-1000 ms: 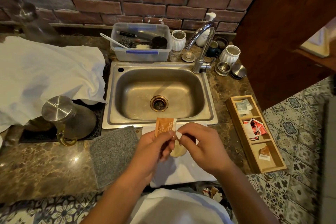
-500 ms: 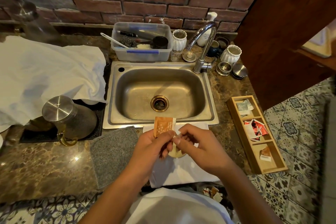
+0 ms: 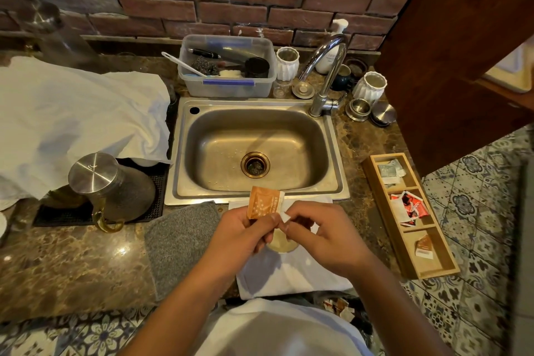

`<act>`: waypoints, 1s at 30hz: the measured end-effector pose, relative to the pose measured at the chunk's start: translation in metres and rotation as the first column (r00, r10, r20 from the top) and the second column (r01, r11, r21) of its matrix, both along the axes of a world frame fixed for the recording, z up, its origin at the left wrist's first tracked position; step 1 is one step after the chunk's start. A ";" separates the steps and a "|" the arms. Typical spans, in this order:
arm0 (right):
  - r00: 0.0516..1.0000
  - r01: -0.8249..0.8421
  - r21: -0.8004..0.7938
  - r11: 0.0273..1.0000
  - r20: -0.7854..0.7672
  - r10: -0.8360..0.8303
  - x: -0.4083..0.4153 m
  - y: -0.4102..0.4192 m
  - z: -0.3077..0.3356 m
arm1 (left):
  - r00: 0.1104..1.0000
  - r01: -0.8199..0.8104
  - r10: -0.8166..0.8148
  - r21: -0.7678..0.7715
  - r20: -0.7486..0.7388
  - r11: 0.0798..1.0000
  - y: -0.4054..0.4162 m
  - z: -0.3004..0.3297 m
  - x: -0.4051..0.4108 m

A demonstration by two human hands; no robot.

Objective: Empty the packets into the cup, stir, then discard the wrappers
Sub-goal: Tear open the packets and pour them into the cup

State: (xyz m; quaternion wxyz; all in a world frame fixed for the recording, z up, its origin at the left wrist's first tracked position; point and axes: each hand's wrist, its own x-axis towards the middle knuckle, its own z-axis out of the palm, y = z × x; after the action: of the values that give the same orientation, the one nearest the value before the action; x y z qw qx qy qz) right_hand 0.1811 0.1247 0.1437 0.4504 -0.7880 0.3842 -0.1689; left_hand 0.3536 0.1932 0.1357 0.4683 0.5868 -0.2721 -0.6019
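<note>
While your left hand (image 3: 245, 228) pinches the orange packet (image 3: 264, 202) upright, your right hand (image 3: 323, 231) pinches its white torn corner. Both sit just above the cup (image 3: 281, 243), mostly hidden, on a white cloth (image 3: 291, 274) before the sink (image 3: 257, 150).

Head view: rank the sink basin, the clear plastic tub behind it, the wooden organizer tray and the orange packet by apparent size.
1. Sink basin, clearly largest.
2. Clear plastic tub and wooden organizer tray: they look alike in area, and the tray sits nearer the camera, so I won't rank them.
3. Orange packet, smallest, pinched by the left hand and right hand.
</note>
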 end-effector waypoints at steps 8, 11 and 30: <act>0.997 0.077 -0.220 0.972 0.000 -0.079 -0.003 0.005 -0.008 | 0.999 -0.030 0.030 0.004 0.026 1.000 -0.006 -0.004 -0.007; 0.991 0.132 -0.266 0.955 0.051 -0.123 0.001 0.010 -0.010 | 0.996 -0.075 0.076 0.031 -0.035 0.997 -0.008 -0.003 -0.009; 0.850 0.519 0.212 0.828 -0.024 -0.526 -0.022 -0.014 -0.065 | 0.916 -0.164 0.172 0.054 -0.362 0.985 -0.008 -0.010 0.005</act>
State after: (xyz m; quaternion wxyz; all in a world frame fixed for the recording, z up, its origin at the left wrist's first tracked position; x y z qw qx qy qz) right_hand 0.1590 0.1107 0.0787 0.4746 -0.5976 0.5925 -0.2580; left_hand 0.3583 0.1851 0.1258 0.5542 0.4911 -0.1222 -0.6609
